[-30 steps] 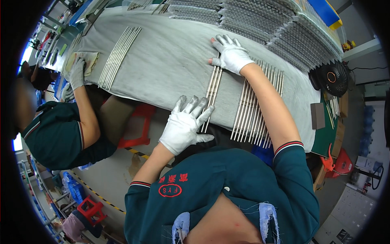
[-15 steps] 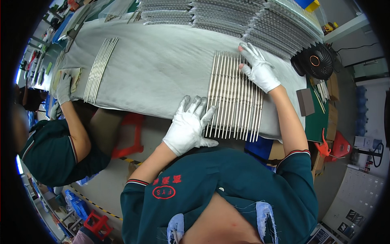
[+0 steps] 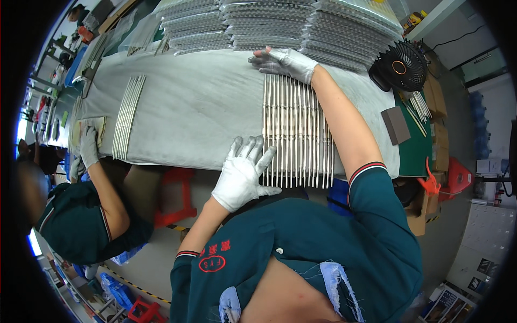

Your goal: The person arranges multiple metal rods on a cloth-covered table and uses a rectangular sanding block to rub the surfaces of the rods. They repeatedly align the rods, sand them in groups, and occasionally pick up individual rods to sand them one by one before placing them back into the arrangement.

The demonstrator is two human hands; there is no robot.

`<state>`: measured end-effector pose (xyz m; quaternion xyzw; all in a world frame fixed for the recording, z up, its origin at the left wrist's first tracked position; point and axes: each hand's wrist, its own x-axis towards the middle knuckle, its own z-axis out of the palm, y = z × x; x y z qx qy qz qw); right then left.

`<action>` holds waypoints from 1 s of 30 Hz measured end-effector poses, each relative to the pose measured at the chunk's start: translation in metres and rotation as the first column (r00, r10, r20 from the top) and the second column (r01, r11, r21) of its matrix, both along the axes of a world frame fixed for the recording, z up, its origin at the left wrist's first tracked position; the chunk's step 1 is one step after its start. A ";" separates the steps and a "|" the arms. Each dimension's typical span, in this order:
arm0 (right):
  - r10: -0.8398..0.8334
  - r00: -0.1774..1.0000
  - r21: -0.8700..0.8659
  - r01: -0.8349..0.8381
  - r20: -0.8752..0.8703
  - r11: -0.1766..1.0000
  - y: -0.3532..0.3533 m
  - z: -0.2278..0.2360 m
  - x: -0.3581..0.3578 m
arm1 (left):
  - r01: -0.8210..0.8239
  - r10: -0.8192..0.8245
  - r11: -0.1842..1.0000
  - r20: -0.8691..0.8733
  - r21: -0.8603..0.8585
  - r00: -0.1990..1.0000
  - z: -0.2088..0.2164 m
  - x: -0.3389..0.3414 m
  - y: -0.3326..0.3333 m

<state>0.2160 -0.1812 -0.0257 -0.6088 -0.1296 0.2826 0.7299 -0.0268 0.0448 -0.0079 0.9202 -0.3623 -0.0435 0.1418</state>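
A row of slim metal rods [image 3: 295, 126] lies side by side on the grey cloth [image 3: 199, 102], their near ends reaching past the table edge. My left hand [image 3: 238, 176], in a white glove, is open with fingers spread. It lies beside the rods' near left side, with its thumb and forefinger close to the outermost rod. My right hand [image 3: 288, 63], also gloved but with bare tips on two fingers, lies across the far ends of the rods. Its fingers stretch out to the left, past the row, and hold nothing visible. The right forearm passes over the row's right side.
Stacks of clear ridged plastic trays [image 3: 264, 29] line the back. To the right are a black fan [image 3: 399, 65], a grey block [image 3: 396, 125] and loose rods [image 3: 420, 105]. Further left, another rod row [image 3: 129, 116] lies near a co-worker's gloved hand [image 3: 89, 145].
My right hand has moved left and away from me, from the row's upper right to its far ends. The left hand stays beside the near left side. The whole view has shifted slightly.
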 end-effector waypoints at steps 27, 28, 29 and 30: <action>-0.170 0.984 -0.120 0.163 -0.053 0.979 -0.105 0.012 -0.036 | 0.043 -0.041 0.997 0.023 -0.061 0.999 -0.005 0.001 0.002; -0.179 0.983 -0.128 0.172 -0.049 0.977 -0.104 0.014 -0.041 | 0.043 -0.042 0.998 0.024 -0.054 0.999 -0.005 0.001 0.002; -0.188 0.981 -0.136 0.180 -0.045 0.974 -0.103 0.017 -0.045 | 0.043 -0.042 0.998 0.026 -0.048 0.999 -0.004 0.001 0.002; -0.196 0.980 -0.145 0.189 -0.041 0.971 -0.102 0.019 -0.047 | 0.040 -0.039 0.998 0.029 -0.052 0.999 -0.005 0.001 0.002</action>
